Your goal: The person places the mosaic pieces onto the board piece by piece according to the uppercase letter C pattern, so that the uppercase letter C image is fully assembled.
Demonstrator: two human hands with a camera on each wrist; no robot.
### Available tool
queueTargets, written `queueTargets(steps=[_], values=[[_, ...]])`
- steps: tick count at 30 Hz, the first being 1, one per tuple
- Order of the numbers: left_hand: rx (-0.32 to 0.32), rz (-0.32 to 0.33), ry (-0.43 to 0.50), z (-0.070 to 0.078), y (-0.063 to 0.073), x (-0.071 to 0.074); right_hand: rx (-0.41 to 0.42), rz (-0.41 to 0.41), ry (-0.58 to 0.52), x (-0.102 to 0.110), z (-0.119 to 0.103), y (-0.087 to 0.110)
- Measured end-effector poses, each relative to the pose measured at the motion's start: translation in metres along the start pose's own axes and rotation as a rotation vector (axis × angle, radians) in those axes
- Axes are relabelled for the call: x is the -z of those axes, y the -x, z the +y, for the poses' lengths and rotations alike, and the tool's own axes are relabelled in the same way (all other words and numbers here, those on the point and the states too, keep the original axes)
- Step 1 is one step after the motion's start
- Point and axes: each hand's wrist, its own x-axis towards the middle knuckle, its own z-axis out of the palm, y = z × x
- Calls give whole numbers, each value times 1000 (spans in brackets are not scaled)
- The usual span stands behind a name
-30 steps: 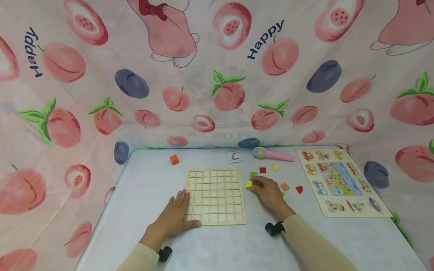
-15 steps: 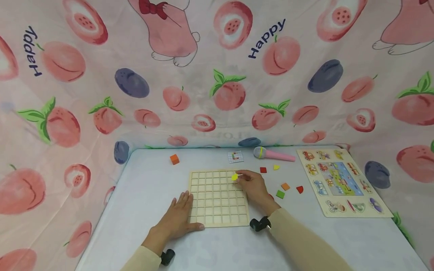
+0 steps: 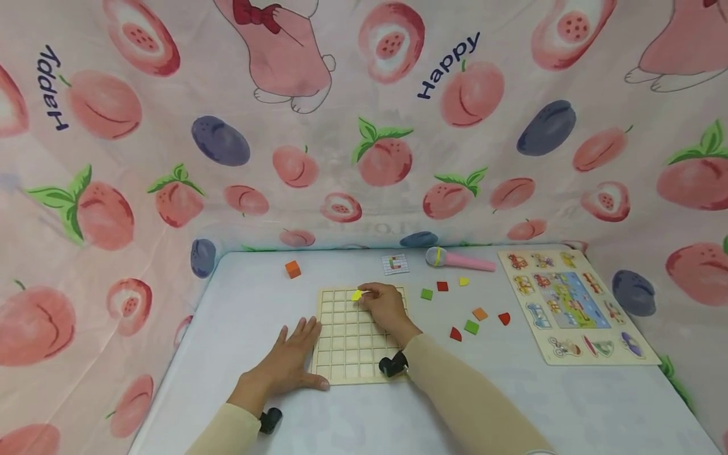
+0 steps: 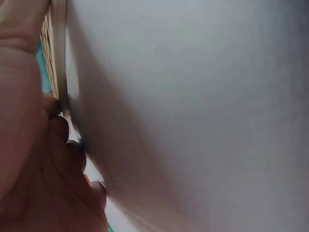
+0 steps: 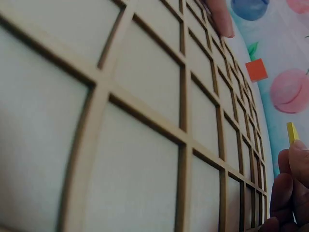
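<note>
A wooden grid board (image 3: 337, 341) lies on the white table, its visible cells bare. My left hand (image 3: 287, 360) rests at the board's left edge with straight fingers, the thumb at its near left corner. Over the board's far rows, my right hand (image 3: 385, 308) pinches a small yellow tile (image 3: 356, 295) between thumb and fingers. In the right wrist view the yellow tile (image 5: 292, 132) shows edge-on above the fingertips, close over the grid. The left wrist view shows the left fingers (image 4: 72, 159) along the board's side.
Right of the board lie loose tiles: green (image 3: 426, 294), red (image 3: 442, 286), yellow (image 3: 464, 281), orange (image 3: 480, 313) and others. Behind stand a pattern card (image 3: 395, 264) and a pink toy microphone (image 3: 461, 260). An orange cube (image 3: 292, 269) sits far left, a picture puzzle board (image 3: 534, 316) at right.
My right hand has carried the yellow tile leftward from beside the board to over its far rows. The left hand stays at the board's edge; the board has shifted slightly.
</note>
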Motion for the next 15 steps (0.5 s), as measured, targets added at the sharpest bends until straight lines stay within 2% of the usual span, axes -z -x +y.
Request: queueTargets(steps=[4,15], values=[[-24,5,-34,1,0,-3,11,26,50,-6,1,-1],[-14,13,-48,-2,-1,-6,49,4,175,-17,4,1]])
